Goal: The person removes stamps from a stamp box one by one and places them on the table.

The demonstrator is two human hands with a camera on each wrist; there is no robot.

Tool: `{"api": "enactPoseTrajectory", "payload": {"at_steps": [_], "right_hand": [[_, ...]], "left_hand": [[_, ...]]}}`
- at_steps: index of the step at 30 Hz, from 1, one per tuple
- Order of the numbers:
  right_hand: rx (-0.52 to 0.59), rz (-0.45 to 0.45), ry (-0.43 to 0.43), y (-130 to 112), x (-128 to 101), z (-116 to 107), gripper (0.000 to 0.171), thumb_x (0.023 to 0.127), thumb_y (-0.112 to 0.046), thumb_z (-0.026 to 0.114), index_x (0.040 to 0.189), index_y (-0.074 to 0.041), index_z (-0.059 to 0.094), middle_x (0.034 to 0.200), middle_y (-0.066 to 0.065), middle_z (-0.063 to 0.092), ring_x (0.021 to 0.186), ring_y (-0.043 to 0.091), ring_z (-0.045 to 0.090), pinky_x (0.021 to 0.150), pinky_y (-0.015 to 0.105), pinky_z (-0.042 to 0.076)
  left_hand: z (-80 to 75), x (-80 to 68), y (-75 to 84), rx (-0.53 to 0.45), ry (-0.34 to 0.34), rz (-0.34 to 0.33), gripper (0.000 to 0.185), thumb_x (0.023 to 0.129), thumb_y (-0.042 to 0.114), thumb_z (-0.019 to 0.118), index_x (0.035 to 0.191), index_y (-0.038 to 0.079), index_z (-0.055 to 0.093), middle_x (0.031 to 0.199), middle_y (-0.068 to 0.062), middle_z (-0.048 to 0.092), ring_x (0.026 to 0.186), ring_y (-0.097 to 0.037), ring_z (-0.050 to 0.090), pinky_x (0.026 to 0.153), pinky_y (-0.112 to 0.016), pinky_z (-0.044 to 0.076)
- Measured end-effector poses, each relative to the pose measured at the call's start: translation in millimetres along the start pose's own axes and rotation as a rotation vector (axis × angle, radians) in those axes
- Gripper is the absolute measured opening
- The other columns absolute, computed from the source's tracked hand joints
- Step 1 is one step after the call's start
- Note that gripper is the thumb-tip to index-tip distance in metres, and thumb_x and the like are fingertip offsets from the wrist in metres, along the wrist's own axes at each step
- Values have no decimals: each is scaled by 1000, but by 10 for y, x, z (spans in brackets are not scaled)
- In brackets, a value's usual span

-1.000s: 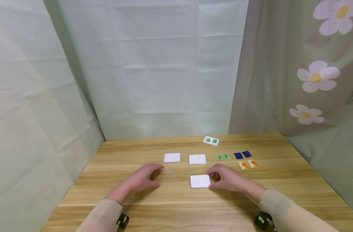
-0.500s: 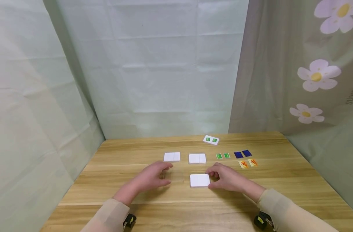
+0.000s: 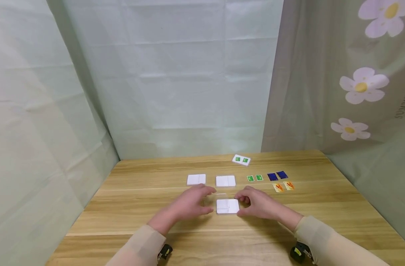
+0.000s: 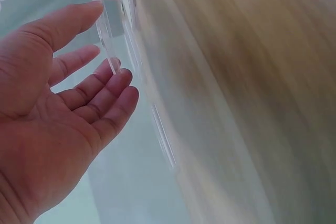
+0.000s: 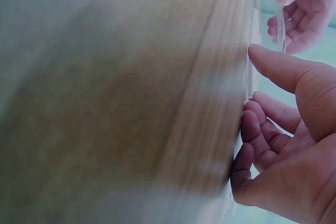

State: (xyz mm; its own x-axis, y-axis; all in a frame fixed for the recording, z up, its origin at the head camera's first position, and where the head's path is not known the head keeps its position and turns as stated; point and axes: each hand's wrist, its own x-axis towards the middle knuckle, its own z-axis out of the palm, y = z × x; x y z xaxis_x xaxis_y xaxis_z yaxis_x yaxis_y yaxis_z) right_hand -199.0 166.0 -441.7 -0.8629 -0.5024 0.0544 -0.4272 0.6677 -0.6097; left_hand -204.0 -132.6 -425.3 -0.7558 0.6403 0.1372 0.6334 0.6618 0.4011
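Observation:
My left hand (image 3: 193,202) pinches a thin clear plastic plate (image 4: 106,32) between thumb and fingertips, holding it above the table. In the head view, the see-through plate partly overlaps the left half of a white rectangular card in a clear holder (image 3: 234,207). That holder lies flat on the table, its short right edge gripped between the thumb and fingers of my right hand (image 3: 259,204). Farther back lie a left white card in a clear case (image 3: 196,179) and a right white card in a clear case (image 3: 225,181).
Toward the right lie two small green cards (image 3: 254,178), two dark blue cards (image 3: 277,176) and two orange-yellow cards (image 3: 283,186). A clear case with two green cards (image 3: 241,160) sits near the back edge of the wooden table (image 3: 149,173). Curtains stand behind.
My left hand has moved to the right with the clear plate, from left of the white card to partly over it. The right hand has stayed at the card's edge.

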Motion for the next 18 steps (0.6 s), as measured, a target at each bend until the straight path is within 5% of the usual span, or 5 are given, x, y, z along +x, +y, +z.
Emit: {"api": "enactPoseTrajectory", "payload": {"at_steps": [18], "right_hand": [[176,63,-85,50,15,-56,69,84,-19,99,143,-7,64,115,3,62,105,22,57,93,39,52]], "left_hand": [[185,218,191,29,-58,-43,54,93,24,91,141,10,71,134,-7,70,112,-16,65,99,-38,57]]}}
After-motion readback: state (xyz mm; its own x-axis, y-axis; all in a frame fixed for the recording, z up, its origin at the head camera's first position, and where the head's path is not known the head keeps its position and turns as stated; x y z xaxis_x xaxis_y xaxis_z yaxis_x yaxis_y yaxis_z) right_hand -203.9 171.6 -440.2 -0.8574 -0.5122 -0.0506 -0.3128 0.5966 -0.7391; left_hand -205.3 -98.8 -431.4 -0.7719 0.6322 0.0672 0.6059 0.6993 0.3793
